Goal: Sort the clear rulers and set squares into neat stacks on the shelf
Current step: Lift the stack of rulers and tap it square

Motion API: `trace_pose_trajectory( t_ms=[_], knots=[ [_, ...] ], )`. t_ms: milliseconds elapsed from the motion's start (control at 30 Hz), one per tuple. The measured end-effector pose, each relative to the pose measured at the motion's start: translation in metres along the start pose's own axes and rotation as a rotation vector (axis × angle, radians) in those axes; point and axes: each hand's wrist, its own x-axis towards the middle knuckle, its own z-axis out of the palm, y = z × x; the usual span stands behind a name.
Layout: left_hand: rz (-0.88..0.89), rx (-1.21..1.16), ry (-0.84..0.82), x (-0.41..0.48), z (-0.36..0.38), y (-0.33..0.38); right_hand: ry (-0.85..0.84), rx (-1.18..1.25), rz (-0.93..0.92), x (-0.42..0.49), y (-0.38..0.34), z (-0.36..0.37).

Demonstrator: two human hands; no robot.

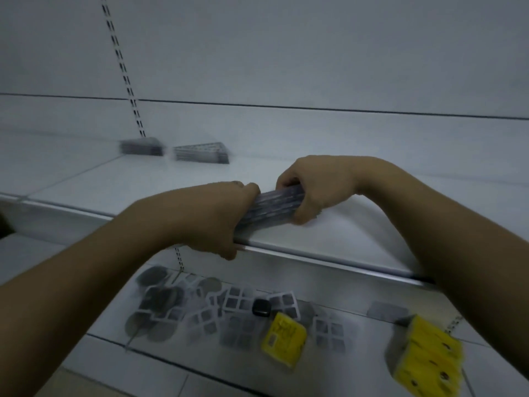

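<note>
Both bare arms filled the near part of the view, one from the left and one from the right. Below them, on the lower shelf (171, 365), lay a messy heap of grey and white packs (234, 305), a small black thing (261, 308) and some yellow packs (283, 339). All of it was blurry, and none of it looked like rulers.

A bit farther, at the front edge of the shelf (329, 253), the left hand (220, 216) and the right hand (312, 187) held one bundle of clear rulers (272, 207) between them. Each grip was closed tight, with fingers curled round one end of the bundle. I could not tell if the bundle touched the shelf or was just above it.

Far back on the shelf, by the wall, two stacks were set down. A blurry dark stack (141, 147) was on the left, and a stack of set squares (201, 153) was just beside it on the right, with a small gap between.

So the job looked partly done. Two stacks stood ready, but this bundle was not yet put down. It likely needed a spot near the others.
</note>
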Motion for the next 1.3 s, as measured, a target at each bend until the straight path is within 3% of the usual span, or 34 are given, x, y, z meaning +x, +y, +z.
trace_pose_trajectory(
  t_ms=[100,267,400,533,600,700,833,967,1100,1200,1300],
  knots=[
    [0.005,0.020,0.018,-0.006,0.003,-0.002,-0.061,0.044,-0.035,-0.002,-0.004,0.000],
    [0.008,-0.037,-0.138,-0.018,-0.025,-0.022,-0.025,0.127,-0.073,-0.006,-0.001,-0.005],
    [-0.022,-0.192,-0.034,-0.006,-0.031,-0.042,0.284,0.285,0.019,-0.007,0.021,-0.010],
    [-0.018,-0.621,0.114,0.023,-0.038,-0.046,0.739,0.883,0.073,0.003,0.043,-0.018],
    [0.011,-0.780,0.221,0.045,-0.041,-0.037,0.770,1.186,0.077,0.008,0.049,-0.021],
    [0.016,-0.896,0.415,0.088,-0.038,-0.008,0.677,1.352,0.042,0.011,0.040,-0.015],
    [0.103,-0.900,0.568,0.143,-0.027,0.043,1.042,1.500,0.084,0.012,0.040,-0.017],
    [0.199,-1.082,0.537,0.176,-0.026,0.076,1.227,1.494,0.188,-0.003,0.064,-0.023],
    [0.256,-1.180,0.589,0.194,-0.028,0.084,1.367,1.130,0.231,-0.007,0.072,-0.028],
    [0.307,-1.200,0.622,0.196,-0.023,0.083,1.343,0.877,0.225,-0.005,0.071,-0.028],
    [0.363,-1.374,0.470,0.196,-0.019,0.070,1.281,0.821,0.205,-0.004,0.071,-0.028]
  ],
)
